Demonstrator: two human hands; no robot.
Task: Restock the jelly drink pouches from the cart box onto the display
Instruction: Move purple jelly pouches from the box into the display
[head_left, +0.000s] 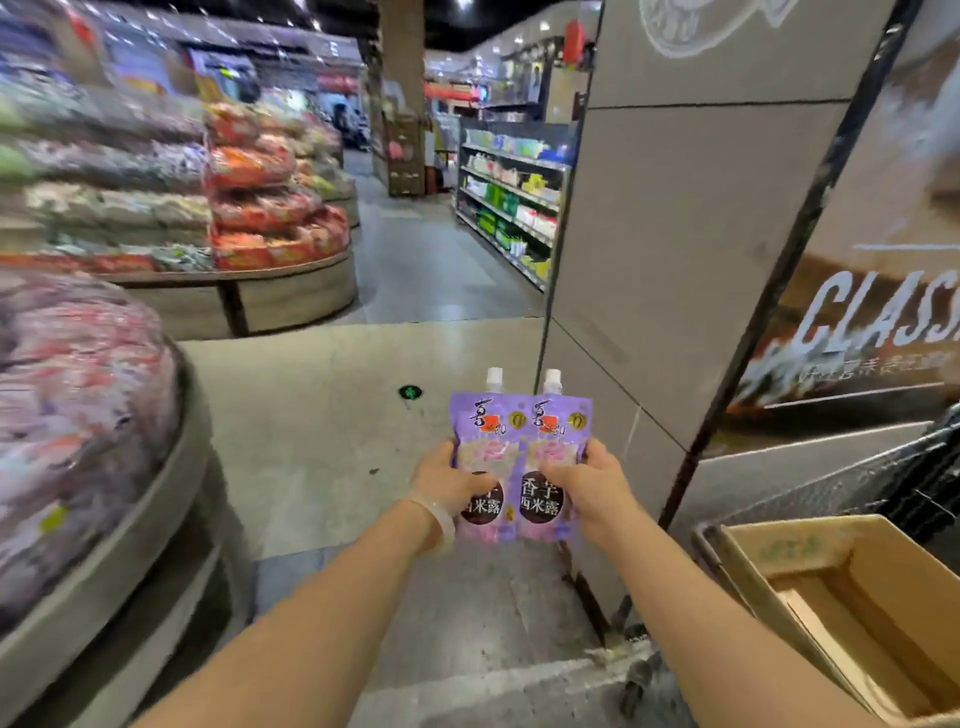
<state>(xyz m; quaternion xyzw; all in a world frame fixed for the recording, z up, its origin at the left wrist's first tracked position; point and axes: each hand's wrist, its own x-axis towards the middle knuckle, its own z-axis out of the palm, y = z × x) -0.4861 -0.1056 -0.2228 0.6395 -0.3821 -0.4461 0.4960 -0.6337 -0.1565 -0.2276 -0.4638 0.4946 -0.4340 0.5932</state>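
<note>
Item: jelly drink pouches, purple, white screw caps. Count: two. I see the left pouch (480, 457) and the right pouch (558, 457) held upright side by side, edges touching or slightly overlapping, out in front of me above the floor (322, 441).

Hands: two. My left hand (447, 480) grips the left pouch at its lower half, thumb curled across the front; my right hand (587, 480) grips the right pouch the same way. One pale bracelet (439, 522) sits on the left wrist.

Cart box (852, 603): one, cardboard, open, at lower right in the wire cart (893, 478). I see no more pouches in the part that shows.

Display (93, 467): one rounded bin at lower left, heaped with blurred packets, well apart from the pouches. One further tiered stand (275, 218) stands beyond.

Risks, as I judge them: each pouch hangs on a one-hand grip low on a slick film, so a top-heavy pouch could fold over or slip. The gray pillar (675, 234) stands just beside my right hand; a swing could knock it. The blur suggests quick motion, so I could misjudge the bin rim.
</note>
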